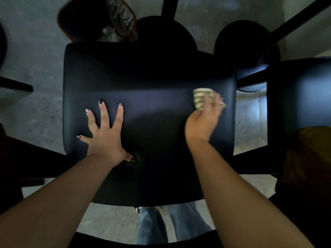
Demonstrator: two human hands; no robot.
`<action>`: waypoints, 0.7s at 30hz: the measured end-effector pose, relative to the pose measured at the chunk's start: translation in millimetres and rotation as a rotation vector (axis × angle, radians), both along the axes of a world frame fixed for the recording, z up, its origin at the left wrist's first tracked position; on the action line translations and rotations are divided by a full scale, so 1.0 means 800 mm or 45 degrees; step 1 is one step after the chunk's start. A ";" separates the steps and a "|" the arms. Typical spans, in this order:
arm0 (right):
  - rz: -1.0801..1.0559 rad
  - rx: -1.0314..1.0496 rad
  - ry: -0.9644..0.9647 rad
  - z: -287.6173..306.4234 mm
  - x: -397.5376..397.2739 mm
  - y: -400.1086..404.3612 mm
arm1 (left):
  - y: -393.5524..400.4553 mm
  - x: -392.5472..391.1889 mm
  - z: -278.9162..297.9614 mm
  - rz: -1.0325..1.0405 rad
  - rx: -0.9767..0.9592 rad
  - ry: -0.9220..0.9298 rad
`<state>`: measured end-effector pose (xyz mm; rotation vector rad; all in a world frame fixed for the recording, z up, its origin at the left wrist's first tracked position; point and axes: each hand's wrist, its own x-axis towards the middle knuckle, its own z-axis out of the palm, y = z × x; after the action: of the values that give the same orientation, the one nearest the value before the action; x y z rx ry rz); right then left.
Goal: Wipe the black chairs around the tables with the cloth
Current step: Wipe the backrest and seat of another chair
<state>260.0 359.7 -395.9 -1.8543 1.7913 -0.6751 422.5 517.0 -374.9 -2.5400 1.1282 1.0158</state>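
The left hand (105, 135) lies flat, fingers spread, on the black chair (148, 83) seat. The right hand (204, 120), blurred, grips a pale cloth (200, 98) pressed to the seat's right side. A second chair (300, 93) stands just right.

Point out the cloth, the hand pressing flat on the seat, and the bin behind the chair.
cloth (201, 99): head view, bunched striped part above the right hand's knuckles.
left hand (105, 135): head view, back of the hand.
bin (123, 18): head view, its plastic liner.
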 end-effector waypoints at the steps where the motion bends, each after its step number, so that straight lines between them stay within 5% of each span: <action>1: -0.227 0.017 -0.055 0.002 -0.013 -0.024 | 0.000 0.000 0.001 0.001 0.001 0.003; 3: -0.450 0.130 -0.132 0.002 -0.035 -0.055 | -0.001 -0.001 0.002 0.000 0.005 0.009; 8: -0.352 0.099 -0.011 -0.006 -0.023 -0.014 | -0.003 -0.002 0.004 0.005 0.017 0.016; 13: 0.375 -0.012 0.158 -0.013 0.039 0.085 | -0.002 -0.003 0.007 0.025 0.020 0.043; 17: 0.913 0.072 0.271 -0.008 0.016 0.060 | -0.003 -0.004 0.006 0.035 0.019 0.041; 19: 0.806 0.080 0.244 0.002 0.002 0.017 | -0.003 -0.004 0.006 0.035 0.023 0.043; 21: 0.322 0.038 0.148 0.009 -0.002 -0.044 | -0.002 -0.003 0.006 0.031 0.023 0.039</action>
<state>258.7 324.4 -388.3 -2.0903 1.5868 -0.4521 420.2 515.7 -370.3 -2.5385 1.0930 1.0697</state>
